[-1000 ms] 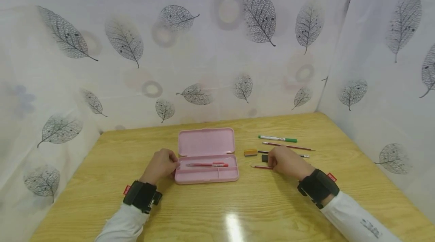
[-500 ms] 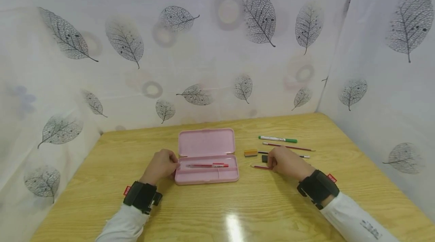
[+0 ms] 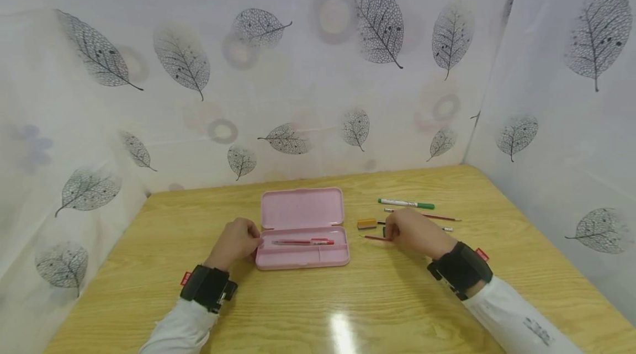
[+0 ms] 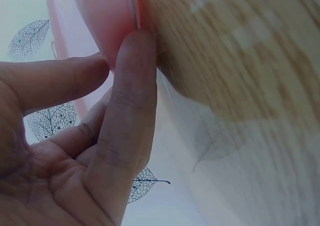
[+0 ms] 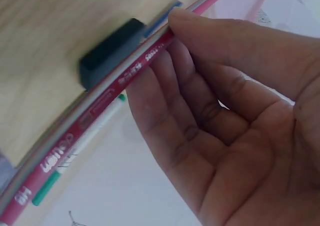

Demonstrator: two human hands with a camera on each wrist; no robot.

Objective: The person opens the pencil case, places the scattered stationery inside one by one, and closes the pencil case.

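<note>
A pink pencil case point(image 3: 302, 208) lies with its lid folded back on the table. In its long compartment is a red pen point(image 3: 298, 242). My left hand point(image 3: 233, 241) grips the case's left end, thumb and fingers at the pink edge point(image 4: 112, 16) in the left wrist view. To the right of the case, my right hand point(image 3: 419, 232) pinches a red pencil point(image 5: 92, 113) between thumb and fingers. The pencil slants, and its tip end points toward the case. Behind it in the right wrist view is a black block point(image 5: 110, 53), partly covered by the pencil.
On the wooden table point(image 3: 293, 310), right of the case, lie a small orange block point(image 3: 366, 223), a green-and-white marker point(image 3: 406, 203), another red pencil point(image 3: 442, 217) and a dark pencil with a pale end point(image 3: 448, 228), partly hidden by the hand. Leaf-patterned cloth surrounds the table.
My right hand has shifted slightly left and up, bringing the red pencil with it toward the case. The left hand and the case have stayed put.
</note>
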